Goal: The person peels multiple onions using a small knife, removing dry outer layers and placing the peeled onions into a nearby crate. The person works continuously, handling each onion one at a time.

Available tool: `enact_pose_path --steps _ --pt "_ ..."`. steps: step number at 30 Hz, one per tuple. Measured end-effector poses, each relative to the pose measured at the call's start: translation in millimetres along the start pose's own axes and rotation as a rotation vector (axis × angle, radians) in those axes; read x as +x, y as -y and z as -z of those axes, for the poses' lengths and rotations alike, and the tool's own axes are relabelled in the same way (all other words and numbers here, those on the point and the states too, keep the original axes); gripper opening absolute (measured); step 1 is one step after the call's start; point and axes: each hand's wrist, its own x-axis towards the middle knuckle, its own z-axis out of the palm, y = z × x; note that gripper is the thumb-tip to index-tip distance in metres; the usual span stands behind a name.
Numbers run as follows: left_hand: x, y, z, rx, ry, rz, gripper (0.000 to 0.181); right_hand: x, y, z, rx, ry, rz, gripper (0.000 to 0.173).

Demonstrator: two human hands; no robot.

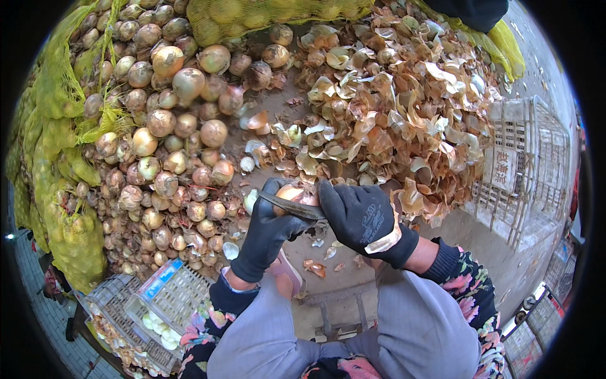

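My left hand [270,227], in a dark work glove, is closed around an onion [289,193] in front of my knees. A knife [291,206] lies across the onion, its blade reaching from my left fingers to my right hand [357,215]. That gloved hand grips the knife at its right end, and its thumb and fingertips rest at the onion's side; the handle is hidden. A strip of dry skin [384,240] clings to the right glove's cuff. Unpeeled onions [188,83] are heaped to the left, and loose onion skins [378,109] form a pile ahead and to the right.
Yellow mesh sacks of onions [57,142] line the left side; another [265,14] lies at the top. A plastic crate [516,156] stands on the right. At lower left, a basket [189,284] holds peeled onions [161,329]. Part of a dark-clothed person [473,9] shows at upper right.
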Motion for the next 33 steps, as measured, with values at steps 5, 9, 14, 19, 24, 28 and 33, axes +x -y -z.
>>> enact_pose_path --steps 5,9,14,19,24,28,33 --pt "3 -3 -5 0.081 -0.009 0.089 0.055 -7 -2 -6 -0.035 -0.034 -0.002 0.038" --pt "0 -7 -14 -0.099 -0.133 0.169 0.032 -30 -10 -15 -0.045 0.016 -0.042 0.037" --pt "-5 -7 -25 -0.088 -0.086 0.100 0.028 -21 -4 -9 -0.052 -0.014 -0.005 0.035" --pt "-15 -7 -19 -0.175 -0.102 0.137 0.055 -58 -42 -49 -0.055 0.161 -0.289 0.021" --pt "-20 -19 -21 0.184 -0.039 -0.250 0.071 -38 -26 -20 1.322 0.111 -0.681 0.033" --pt "-13 -13 -20 0.352 0.052 -0.431 0.090 -10 -3 9 1.647 0.094 -0.659 0.041" --pt "-25 -18 -20 -0.055 0.056 0.015 0.088 -6 -5 -4 1.043 -0.167 -0.217 0.038"
